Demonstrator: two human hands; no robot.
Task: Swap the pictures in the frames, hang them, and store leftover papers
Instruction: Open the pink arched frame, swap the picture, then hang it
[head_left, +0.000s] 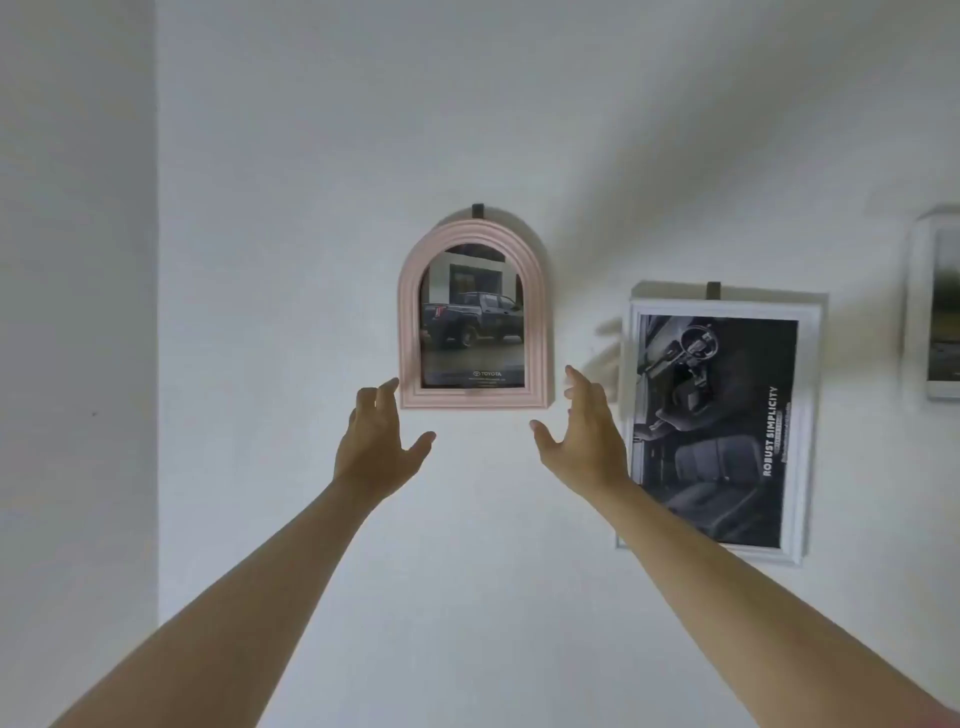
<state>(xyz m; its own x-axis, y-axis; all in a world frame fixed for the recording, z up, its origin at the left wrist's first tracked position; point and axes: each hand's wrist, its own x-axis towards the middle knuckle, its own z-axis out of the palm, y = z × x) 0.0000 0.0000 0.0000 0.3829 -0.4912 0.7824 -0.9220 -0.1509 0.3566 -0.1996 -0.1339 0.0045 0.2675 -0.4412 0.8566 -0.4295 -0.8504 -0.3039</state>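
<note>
Both hands were raised toward the pink arched frame (471, 314), which hung on the white wall (291, 218) from a dark hook (478, 210) at its top. The left hand (375, 447) was just below the frame's lower left corner, fingers spread and loosely curved, one fingertip at or just short of that corner; contact could not be confirmed. The right hand (584, 439) was below and to the right of the frame, fingers spread, holding nothing. The main risk, in my judgement, was the frame slipping off its single hook if one corner were pushed before both hands had it. A white rectangular frame (719, 423) hung to the right of the pink one, tilted, and could be knocked by the right forearm. A third frame (935, 306), farther right, was cut off and blurred. No leftover papers were visible.
</note>
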